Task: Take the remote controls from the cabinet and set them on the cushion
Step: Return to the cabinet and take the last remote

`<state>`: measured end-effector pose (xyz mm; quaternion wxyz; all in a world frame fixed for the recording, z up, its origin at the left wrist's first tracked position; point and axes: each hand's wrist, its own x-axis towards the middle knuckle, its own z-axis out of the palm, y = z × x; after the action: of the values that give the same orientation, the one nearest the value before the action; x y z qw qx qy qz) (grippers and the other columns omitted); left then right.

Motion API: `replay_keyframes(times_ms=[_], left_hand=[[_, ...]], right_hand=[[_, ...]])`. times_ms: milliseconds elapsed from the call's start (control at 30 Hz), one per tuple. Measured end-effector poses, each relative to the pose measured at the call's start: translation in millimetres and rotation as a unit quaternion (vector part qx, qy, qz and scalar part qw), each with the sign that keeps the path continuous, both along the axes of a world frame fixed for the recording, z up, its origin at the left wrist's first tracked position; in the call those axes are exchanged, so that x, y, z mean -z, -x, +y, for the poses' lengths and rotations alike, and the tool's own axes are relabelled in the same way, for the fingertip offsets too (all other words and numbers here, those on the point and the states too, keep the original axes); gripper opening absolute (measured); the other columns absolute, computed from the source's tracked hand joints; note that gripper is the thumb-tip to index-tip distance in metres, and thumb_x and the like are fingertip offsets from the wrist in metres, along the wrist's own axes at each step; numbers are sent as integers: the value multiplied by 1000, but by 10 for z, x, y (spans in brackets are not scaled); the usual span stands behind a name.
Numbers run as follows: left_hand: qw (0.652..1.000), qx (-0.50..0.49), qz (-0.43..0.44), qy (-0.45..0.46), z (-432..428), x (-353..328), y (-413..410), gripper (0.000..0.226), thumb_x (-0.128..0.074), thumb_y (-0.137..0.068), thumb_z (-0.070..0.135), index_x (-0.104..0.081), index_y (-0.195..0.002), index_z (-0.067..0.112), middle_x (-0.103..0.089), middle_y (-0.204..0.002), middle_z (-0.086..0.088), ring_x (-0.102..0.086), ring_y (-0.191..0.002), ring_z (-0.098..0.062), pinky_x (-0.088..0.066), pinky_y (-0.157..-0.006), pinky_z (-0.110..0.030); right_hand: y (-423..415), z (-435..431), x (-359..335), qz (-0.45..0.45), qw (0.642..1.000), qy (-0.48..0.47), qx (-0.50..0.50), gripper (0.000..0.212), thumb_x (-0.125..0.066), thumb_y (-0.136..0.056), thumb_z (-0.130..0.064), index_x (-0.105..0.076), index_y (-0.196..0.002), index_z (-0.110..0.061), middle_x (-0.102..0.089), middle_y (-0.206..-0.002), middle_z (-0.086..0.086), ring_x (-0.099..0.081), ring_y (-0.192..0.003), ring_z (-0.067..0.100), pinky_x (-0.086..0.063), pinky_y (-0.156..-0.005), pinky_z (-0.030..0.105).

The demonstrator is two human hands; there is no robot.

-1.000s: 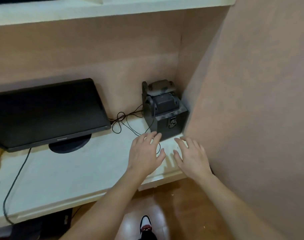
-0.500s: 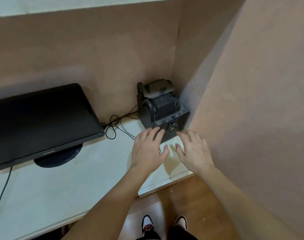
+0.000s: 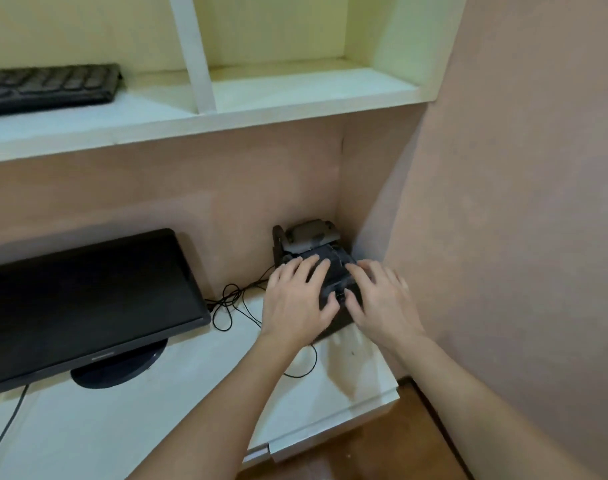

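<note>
In the back right corner of the white cabinet [image 3: 157, 427] counter, against the pinkish wall [image 3: 520, 237], stands a dark box [image 3: 336, 271], and a grey remote control [image 3: 307, 233] sits at its top rear edge; whatever else the box holds is covered by the hands. The left hand [image 3: 297, 303] lies over the left half of the box top, fingers spread and nearly straight, thumb [image 3: 330, 304] on the front face. The right hand [image 3: 382, 303] lies over the right half in the same way, fingers fanned, thumb [image 3: 351, 299] down the front beside the other thumb. Neither hand curls round anything. Thin black cables [image 3: 226, 306] trail from the box toward a black monitor [image 3: 81, 299] standing to the left. A black keyboard [image 3: 46, 86] lies on the upper shelf [image 3: 295, 91]
</note>
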<state>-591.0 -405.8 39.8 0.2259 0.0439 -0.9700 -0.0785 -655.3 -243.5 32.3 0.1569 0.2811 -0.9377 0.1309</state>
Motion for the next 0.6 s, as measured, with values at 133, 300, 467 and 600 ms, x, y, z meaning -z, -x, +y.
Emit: replay_keyframes(times_ms=[133, 300, 467, 600], left_hand=[[998, 8, 57, 15, 0, -447, 111, 56, -51, -87, 45, -59, -137, 20, -62, -139, -2, -56, -128, -25, -43, -107, -43], [991, 27, 130, 28, 44, -1048, 176, 56, -57, -86, 42, -59, -137, 20, -61, -139, -2, -55, -128, -26, -45, -106, -43], [971, 36, 233, 29, 148, -1539, 197, 57, -64, -81, 39, -62, -134, 17, -65, -135, -3, -59, -123, -27, -48, -103, -44], [945, 52, 320, 44, 184, -2040, 230, 53, -65, -82, 38, -64, -131, 16, -66, -132, -3, -60, -122, -27, -49, -100, -45]], right_hand=[[93, 28, -442, 55, 998, 34, 0, 43, -52, -90, -37, -55, -130, -22, -58, -128, 1, -54, -116, 24, -44, -93, 40], [174, 16, -1134, 132, 988, 84, -8, 44, -54, -89, -36, -56, -130, -21, -57, -130, 3, -53, -120, 24, -47, -94, 42], [197, 30, -1767, 211, 967, 140, -16, 43, -50, -88, -34, -60, -126, -16, -60, -126, 5, -56, -118, 26, -46, -94, 43], [225, 33, -2272, 267, 950, 162, -28, 43, -50, -87, -33, -61, -124, -15, -62, -124, 8, -58, -113, 29, -44, -97, 43]])
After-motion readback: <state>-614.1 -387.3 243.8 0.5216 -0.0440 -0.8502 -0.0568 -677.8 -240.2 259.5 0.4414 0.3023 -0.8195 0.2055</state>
